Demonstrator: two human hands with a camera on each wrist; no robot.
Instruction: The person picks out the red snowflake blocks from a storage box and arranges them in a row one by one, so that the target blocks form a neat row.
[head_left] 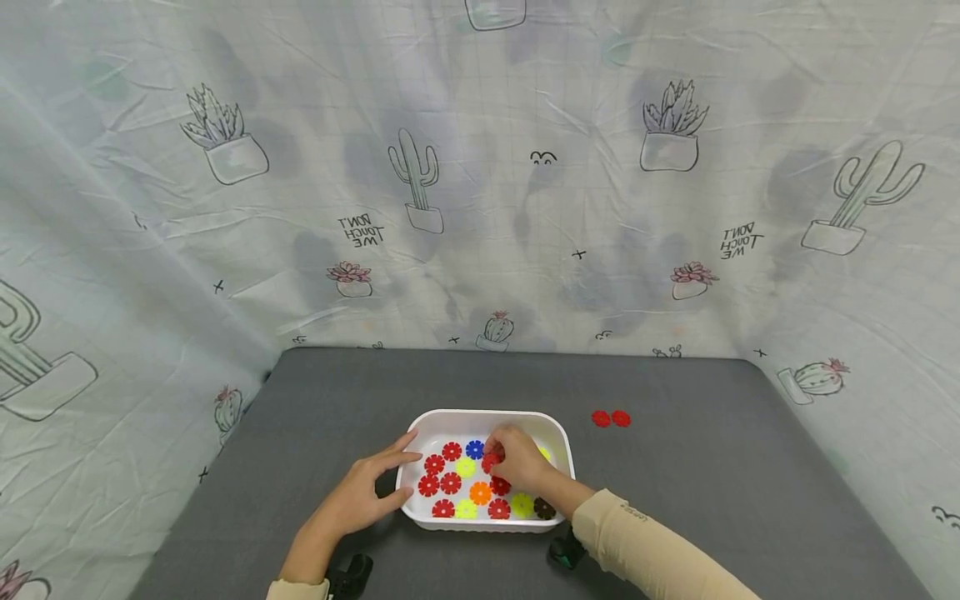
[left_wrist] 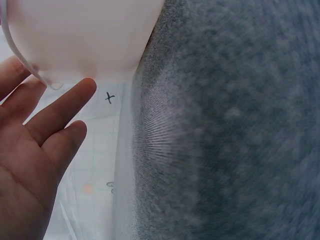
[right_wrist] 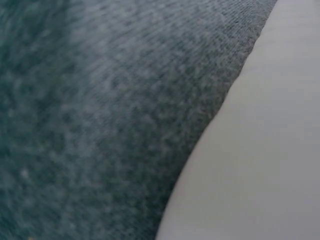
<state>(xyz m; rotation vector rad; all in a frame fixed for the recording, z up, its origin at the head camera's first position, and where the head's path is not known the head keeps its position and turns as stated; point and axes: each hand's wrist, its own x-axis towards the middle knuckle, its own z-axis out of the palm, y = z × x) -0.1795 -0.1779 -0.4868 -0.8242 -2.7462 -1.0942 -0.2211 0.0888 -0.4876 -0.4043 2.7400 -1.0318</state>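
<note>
White smooth plastic tray (head_left: 557, 433), rounded rectangle, on grey woven desk (head_left: 712, 483). In tray: toothed discs (head_left: 451, 482), roughly seven red, three yellow, one blue, one orange, one dark. Right of tray: two red discs (head_left: 611, 418). Left hand (head_left: 360, 498) grip apart, flat against tray's left wall. Right hand (head_left: 520, 460) grip clamped on red disc (head_left: 491, 461) inside tray.

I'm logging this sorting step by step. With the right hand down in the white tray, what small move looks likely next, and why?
Probably lift the red disc out of the white tray toward the two red discs on the grey mat. The right hand has its fingers curled at that disc, while the left hand steadies the tray's left wall with straight fingers.
</note>
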